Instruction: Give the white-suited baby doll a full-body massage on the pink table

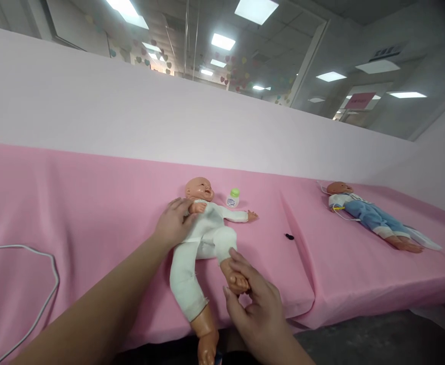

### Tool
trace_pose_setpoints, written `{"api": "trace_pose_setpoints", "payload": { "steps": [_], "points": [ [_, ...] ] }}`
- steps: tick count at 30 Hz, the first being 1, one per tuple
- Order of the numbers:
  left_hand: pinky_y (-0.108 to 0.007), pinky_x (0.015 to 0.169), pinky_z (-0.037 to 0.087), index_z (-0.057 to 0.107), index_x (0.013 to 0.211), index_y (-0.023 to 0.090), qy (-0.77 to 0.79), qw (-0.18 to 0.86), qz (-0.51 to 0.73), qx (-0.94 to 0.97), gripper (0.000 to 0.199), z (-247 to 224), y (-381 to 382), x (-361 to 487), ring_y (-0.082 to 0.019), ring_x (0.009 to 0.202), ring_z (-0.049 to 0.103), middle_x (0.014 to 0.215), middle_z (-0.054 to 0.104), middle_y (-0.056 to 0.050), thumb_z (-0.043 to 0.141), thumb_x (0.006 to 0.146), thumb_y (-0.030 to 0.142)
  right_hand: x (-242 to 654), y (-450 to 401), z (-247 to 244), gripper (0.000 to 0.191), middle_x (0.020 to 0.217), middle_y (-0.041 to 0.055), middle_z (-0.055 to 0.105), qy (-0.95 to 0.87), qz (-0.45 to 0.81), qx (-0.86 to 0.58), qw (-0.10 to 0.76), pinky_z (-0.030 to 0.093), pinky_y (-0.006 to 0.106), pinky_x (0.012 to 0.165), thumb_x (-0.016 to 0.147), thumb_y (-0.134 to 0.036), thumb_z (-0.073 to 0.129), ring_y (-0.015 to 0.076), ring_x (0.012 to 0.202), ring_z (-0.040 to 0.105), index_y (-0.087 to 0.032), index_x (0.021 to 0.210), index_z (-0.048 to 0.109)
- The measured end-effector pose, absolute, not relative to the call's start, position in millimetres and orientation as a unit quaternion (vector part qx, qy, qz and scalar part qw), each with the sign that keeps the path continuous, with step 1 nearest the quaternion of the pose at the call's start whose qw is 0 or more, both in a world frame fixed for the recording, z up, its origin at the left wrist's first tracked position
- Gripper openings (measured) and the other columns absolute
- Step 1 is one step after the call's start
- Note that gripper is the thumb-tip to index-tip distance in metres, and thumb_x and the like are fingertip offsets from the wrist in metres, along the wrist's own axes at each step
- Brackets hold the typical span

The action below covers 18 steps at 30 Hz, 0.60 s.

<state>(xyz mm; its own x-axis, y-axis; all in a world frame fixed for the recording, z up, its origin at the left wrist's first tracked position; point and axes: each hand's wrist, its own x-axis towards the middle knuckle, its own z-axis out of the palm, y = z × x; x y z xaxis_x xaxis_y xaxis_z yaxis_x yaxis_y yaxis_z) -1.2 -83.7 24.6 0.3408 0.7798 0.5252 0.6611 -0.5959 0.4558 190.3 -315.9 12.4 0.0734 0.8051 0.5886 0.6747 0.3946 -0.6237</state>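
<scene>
A baby doll (pixel 210 228) in white clothing lies on its back on the pink-covered table (pixel 131 192), its head toward the wall and its feet at the front edge. My left hand (pixel 174 220) rests at the doll's arm and side, its fingers round the small doll hand near the chest. Around the doll's bare foot (pixel 237 281) on the right is my right hand (pixel 258 299), with fingers on the lower leg and the thumb below the foot. The other doll leg hangs over the table's edge.
A small bottle (pixel 233 198) with a green cap stands beside the doll's head. A black object (pixel 289 236) lies to the right. Another doll (pixel 374 215) in blue trousers lies farther right. A white cable (pixel 53 274) curves at the left. Behind is a white wall (pixel 149 121) with glass above.
</scene>
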Motion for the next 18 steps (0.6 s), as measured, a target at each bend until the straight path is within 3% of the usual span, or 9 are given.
{"api": "trace_pose_setpoints", "payload": {
  "steps": [3, 9, 15, 18],
  "points": [
    [-0.053, 0.125, 0.030, 0.063, 0.144, 0.017, 0.403, 0.030, 0.302, 0.863, 0.051, 19, -83, 3, -0.035, 0.150, 0.042, 0.155, 0.057, -0.012, 0.049, 0.100, 0.039, 187, -289, 27, 0.046, 0.149, 0.0116, 0.063, -0.668, 0.114, -0.546, 0.493, 0.067, 0.036, 0.091, 0.090, -0.016, 0.062, 0.0296, 0.133, 0.065, -0.026, 0.135, 0.064],
    [-0.056, 0.126, 0.028, 0.060, 0.149, 0.018, 0.389, -0.004, 0.247, 0.887, 0.053, 19, -85, 0, -0.037, 0.154, 0.036, 0.158, 0.054, -0.011, 0.048, 0.101, 0.038, 181, -246, 33, 0.044, 0.155, 0.0115, 0.057, -0.660, 0.129, -0.552, 0.494, 0.064, 0.042, 0.095, 0.090, -0.018, 0.062, 0.0295, 0.127, 0.069, -0.027, 0.134, 0.065],
    [-0.049, 0.125, 0.032, 0.059, 0.149, 0.020, 0.424, 0.061, 0.294, 0.854, 0.055, 19, -84, -1, -0.034, 0.151, 0.041, 0.157, 0.055, -0.010, 0.051, 0.100, 0.042, 178, -249, 33, 0.045, 0.155, 0.0124, 0.056, -0.643, 0.144, -0.546, 0.517, 0.068, 0.037, 0.085, 0.089, -0.019, 0.065, 0.0296, 0.125, 0.070, -0.025, 0.133, 0.065],
    [-0.043, 0.114, 0.045, 0.061, 0.145, 0.023, 0.456, 0.143, 0.358, 0.802, 0.054, 21, -82, -6, -0.032, 0.137, 0.057, 0.147, 0.065, -0.009, 0.050, 0.101, 0.052, 182, -269, 34, 0.046, 0.154, 0.0128, 0.058, -0.644, 0.144, -0.530, 0.533, 0.068, 0.035, 0.086, 0.088, -0.018, 0.068, 0.0306, 0.131, 0.066, -0.026, 0.133, 0.064]
  ]
}}
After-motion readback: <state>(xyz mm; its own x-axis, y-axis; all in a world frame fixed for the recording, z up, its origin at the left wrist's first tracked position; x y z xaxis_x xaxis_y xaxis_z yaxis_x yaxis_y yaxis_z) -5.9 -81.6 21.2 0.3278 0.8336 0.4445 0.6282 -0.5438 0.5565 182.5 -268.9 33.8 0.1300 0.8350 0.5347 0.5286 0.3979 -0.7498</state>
